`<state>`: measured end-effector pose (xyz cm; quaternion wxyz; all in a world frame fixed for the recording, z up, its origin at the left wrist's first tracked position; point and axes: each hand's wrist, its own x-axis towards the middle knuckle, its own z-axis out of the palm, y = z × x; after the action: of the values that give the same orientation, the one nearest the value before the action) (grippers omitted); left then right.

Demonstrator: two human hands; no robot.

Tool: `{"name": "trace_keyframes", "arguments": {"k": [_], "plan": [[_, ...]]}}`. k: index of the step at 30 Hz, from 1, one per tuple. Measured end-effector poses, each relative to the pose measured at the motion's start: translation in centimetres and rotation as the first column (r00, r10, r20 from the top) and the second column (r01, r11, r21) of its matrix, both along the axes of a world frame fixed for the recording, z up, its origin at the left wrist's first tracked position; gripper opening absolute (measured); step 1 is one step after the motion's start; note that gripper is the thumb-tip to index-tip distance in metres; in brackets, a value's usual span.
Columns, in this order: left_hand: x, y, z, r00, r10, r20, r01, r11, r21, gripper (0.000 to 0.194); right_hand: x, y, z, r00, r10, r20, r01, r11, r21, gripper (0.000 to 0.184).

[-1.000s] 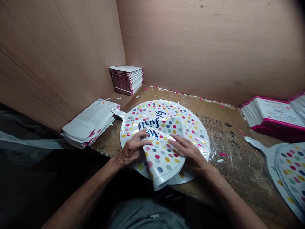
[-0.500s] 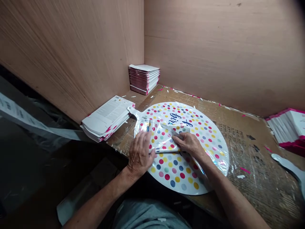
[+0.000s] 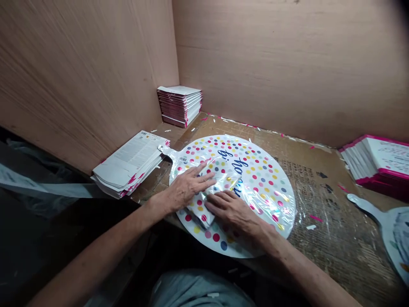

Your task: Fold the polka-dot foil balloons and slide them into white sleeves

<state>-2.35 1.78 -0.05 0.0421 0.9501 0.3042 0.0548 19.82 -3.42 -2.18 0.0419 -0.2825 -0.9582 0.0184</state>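
A round foil balloon [image 3: 265,192] with coloured polka dots and blue script lies flat on the table, its tail tab [image 3: 166,150] pointing to the left. Part of the foil is folded into a thick, shiny packet [image 3: 220,181] on top of it. My left hand [image 3: 188,189] rests flat across the packet's left side, fingers spread and touching the foil. My right hand [image 3: 230,211] presses flat on the packet's lower right side. The packet's shape is partly hidden under both hands.
The cardboard-covered table [image 3: 319,204] meets plywood walls at the back and left. Stacks of printed cards with pink edges stand at the left [image 3: 131,164], back corner [image 3: 179,105] and right [image 3: 377,162]. Another foil balloon [image 3: 393,234] lies at the right edge.
The loose foil fold has become a tighter packet beneath both hands. My hands have come closer together, and my left hand now lies flat across the foil. The view has shifted slightly.
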Motion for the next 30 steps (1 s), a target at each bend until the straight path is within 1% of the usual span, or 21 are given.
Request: {"name": "trace_keyframes", "arguments": {"k": [1,2,4,5,6,7,9,10,11,12,13,14,15,17,19,22,24,26,27,28,30], "plan": [[-0.3,1.0,0.1,0.996,-0.081,-0.022,0.080,0.996,-0.042,0.069,1.5,-0.2,-0.2,0.996,0.016,-0.087,-0.021,0.998,-0.057,0.036],[-0.5,1.8,-0.1,0.993,-0.112,-0.033,0.108,0.990,-0.089,0.066,2.9,-0.3,-0.4,0.982,-0.009,-0.190,-0.014,0.993,-0.119,0.038],[-1.0,2.7,-0.8,0.998,-0.062,-0.007,0.060,0.984,-0.169,0.058,4.6,-0.3,-0.8,0.892,-0.208,-0.401,0.105,0.959,-0.265,0.037],[-1.0,2.8,-1.3,0.999,-0.007,0.045,0.016,0.979,-0.201,0.055,4.9,-0.1,-1.0,0.805,-0.358,-0.474,0.202,0.916,-0.348,0.034],[-0.9,2.8,-1.9,0.991,0.054,0.122,-0.024,0.972,-0.236,0.054,4.9,0.4,-1.2,0.694,-0.512,-0.507,0.305,0.846,-0.437,0.032],[-0.7,2.6,-2.5,0.968,0.128,0.216,-0.067,0.960,-0.271,0.053,4.5,1.0,-1.3,0.575,-0.650,-0.498,0.398,0.753,-0.524,0.031],[0.3,1.8,-3.6,0.858,0.346,0.379,-0.221,0.916,-0.335,0.045,3.4,2.5,-1.3,0.380,-0.833,-0.401,0.546,0.552,-0.630,0.034],[0.9,1.4,-3.9,0.771,0.477,0.421,-0.345,0.870,-0.353,0.039,2.8,3.3,-1.1,0.339,-0.877,-0.341,0.608,0.481,-0.632,0.035],[1.6,1.0,-4.2,0.678,0.594,0.434,-0.482,0.804,-0.347,0.035,2.2,4.1,-0.9,0.332,-0.902,-0.277,0.673,0.432,-0.600,0.036],[2.3,0.7,-4.4,0.596,0.681,0.425,-0.608,0.729,-0.315,0.033,1.6,4.7,-0.6,0.353,-0.913,-0.203,0.743,0.406,-0.533,0.036],[2.9,0.3,-4.5,0.538,0.739,0.405,-0.705,0.658,-0.265,0.032,1.2,5.3,-0.1,0.383,-0.916,-0.120,0.808,0.395,-0.437,0.036],[3.4,0.1,-4.5,0.511,0.772,0.377,-0.765,0.609,-0.209,0.033,0.7,5.8,0.4,0.409,-0.912,-0.025,0.857,0.393,-0.333,0.036],[3.7,-0.1,-4.5,0.509,0.787,0.349,-0.794,0.586,-0.162,0.035,0.4,6.3,1.0,0.421,-0.904,0.067,0.888,0.396,-0.233,0.035],[4.1,-0.4,-4.5,0.541,0.786,0.298,-0.800,0.591,-0.107,0.033,-0.5,7.4,2.1,0.432,-0.886,0.168,0.902,0.427,-0.071,0.029],[4.2,-0.5,-4.6,0.580,0.766,0.277,-0.781,0.620,-0.080,0.028,-1.5,8.8,3.1,0.518,-0.839,0.166,0.851,0.526,0.006,0.029],[3.8,-0.5,-4.5,0.612,0.742,0.272,-0.757,0.650,-0.069,0.027,-2.9,11.1,3.7,0.695,-0.693,0.191,0.712,0.701,-0.046,0.037],[2.7,-0.5,-3.8,0.641,0.719,0.268,-0.730,0.679,-0.075,0.031,-3.1,12.0,3.5,0.739,-0.627,0.247,0.666,0.735,-0.126,0.038],[0.5,-0.6,-2.6,0.660,0.704,0.261,-0.723,0.690,-0.031,0.032,-2.6,12.0,3.3,0.741,-0.615,0.271,0.666,0.725,-0.177,0.034],[-1.0,-0.6,-1.9,0.650,0.718,0.250,-0.746,0.666,0.024,0.033,-2.0,11.7,3.1,0.735,-0.620,0.273,0.674,0.710,-0.203,0.032],[-2.7,-0.7,-1.2,0.619,0.750,0.232,-0.782,0.616,0.097,0.034,-1.3,11.3,2.9,0.731,-0.630,0.263,0.682,0.694,-0.232,0.031],[-6.0,-0.7,0.0,0.514,0.844,0.153,-0.847,0.471,0.247,0.040,0.3,10.2,2.5,0.730,-0.652,0.205,0.681,0.665,-0.306,0.035]]}}
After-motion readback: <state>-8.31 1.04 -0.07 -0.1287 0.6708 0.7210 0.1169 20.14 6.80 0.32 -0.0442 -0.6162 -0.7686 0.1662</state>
